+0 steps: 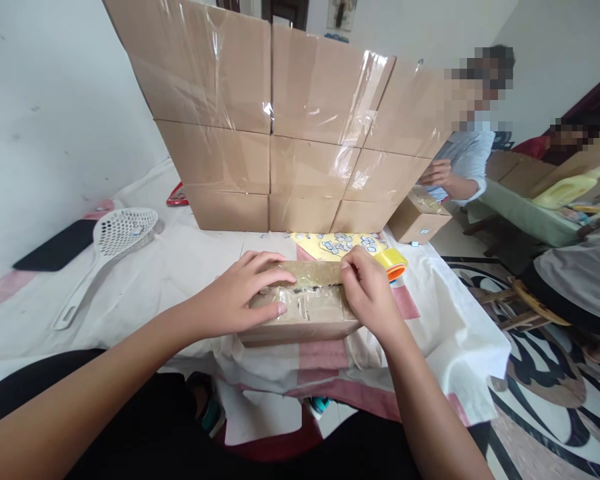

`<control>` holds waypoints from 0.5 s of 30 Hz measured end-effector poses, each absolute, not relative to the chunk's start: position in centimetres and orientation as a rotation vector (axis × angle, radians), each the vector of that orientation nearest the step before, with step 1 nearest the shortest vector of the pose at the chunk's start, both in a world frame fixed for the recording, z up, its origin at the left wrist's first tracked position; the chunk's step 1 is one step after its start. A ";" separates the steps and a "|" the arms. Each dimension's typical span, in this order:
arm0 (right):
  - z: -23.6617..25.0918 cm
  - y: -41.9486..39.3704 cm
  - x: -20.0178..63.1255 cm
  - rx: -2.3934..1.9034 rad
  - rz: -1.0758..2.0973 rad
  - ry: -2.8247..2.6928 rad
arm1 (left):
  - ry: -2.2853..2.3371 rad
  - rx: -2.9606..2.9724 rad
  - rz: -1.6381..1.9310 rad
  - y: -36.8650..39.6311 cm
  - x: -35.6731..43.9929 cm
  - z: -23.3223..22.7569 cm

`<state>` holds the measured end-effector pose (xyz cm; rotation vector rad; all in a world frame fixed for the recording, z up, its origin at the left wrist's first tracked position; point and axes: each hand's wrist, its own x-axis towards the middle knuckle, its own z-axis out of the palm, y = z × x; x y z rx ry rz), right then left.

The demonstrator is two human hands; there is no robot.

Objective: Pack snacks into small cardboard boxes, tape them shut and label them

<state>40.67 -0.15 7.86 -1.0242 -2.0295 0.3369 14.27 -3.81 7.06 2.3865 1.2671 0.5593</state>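
1. White cloth (145, 280) with pink stripes covers the low surface at the centre of the frame, where I work.
2. My small cardboard box (305, 307) lies at mid-frame, its long axis running left to right, taped seam on top.
3. My left hand (240, 293) lies flat on the box's left end, fingers spread, pressing and not gripping.
4. My right hand (370, 293) pinches clear tape at the seam's right end, fingertips closed on it.
5. Just beyond my right hand sits a tape roll (393, 261); a white strainer (115, 237) lies at left.
6. Stacked cartons (300, 113) fill the upper frame; another person's hand (436, 173) rests at right.
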 end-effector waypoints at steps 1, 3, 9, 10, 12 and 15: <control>7.8 -0.2 40.6 -0.991 0.400 -1.949 | 1.274 2.382 0.548 -3.8 14.3 7.1; 7.5 -0.4 40.6 -0.933 0.504 -1.800 | 1.287 2.373 0.530 -3.9 14.2 7.1; 7.3 0.0 40.9 -0.870 0.630 -1.609 | 1.300 2.356 0.531 -3.9 14.0 6.9; 7.5 0.0 41.1 -0.883 0.625 -1.612 | 1.297 2.366 0.537 -3.8 14.0 6.9; 8.0 -0.5 41.4 -0.920 0.567 -1.656 | 1.302 2.416 0.602 -3.9 14.0 7.1; 9.1 -2.6 41.2 -0.946 0.376 -1.818 | 1.306 2.511 0.859 -5.0 14.5 8.2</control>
